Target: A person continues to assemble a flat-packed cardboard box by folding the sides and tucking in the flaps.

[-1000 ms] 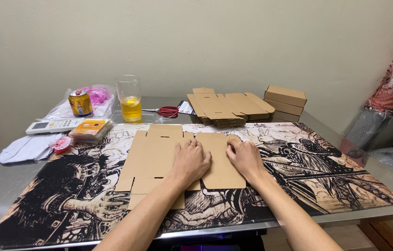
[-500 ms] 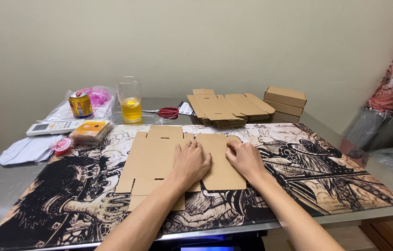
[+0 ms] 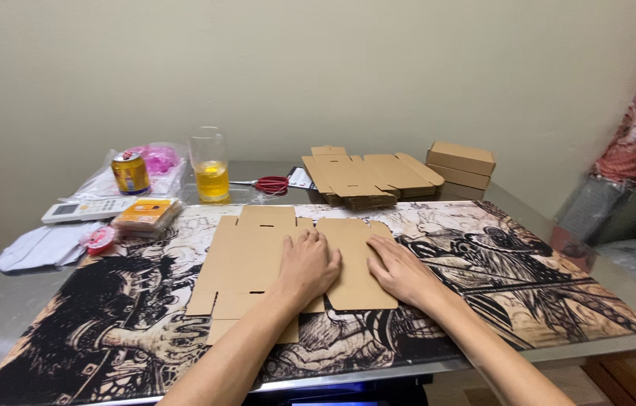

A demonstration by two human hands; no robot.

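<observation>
Nothing much has moved since the earlier frames: both hands rest in the same place on the flat, unfolded brown cardboard box blank (image 3: 258, 259), which lies near the middle of the counter (image 3: 2, 308) on a black-and-cream illustrated mat (image 3: 528, 278). The left hand (image 3: 309, 265) lies palm down at the blank's centre, fingers released and spread. The right hand (image 3: 401, 269) lies flat over the blank's right panel, fingers likewise open, gripping nothing.

This looks like the pressing-flat step before folding; the next move probably calls for lifting a side panel along its crease while the other hand pins the base.

At the far edge sit a stack of flat brown blanks (image 3: 367, 177), two closed brown cardboard boxes (image 3: 459, 169), red-handled scissors (image 3: 269, 184), a clear glass of yellow drink (image 3: 210, 165), and a yellow can (image 3: 130, 173). Crease lines under the palms are hidden, and the forearms are cut off at the bottom edge.
</observation>
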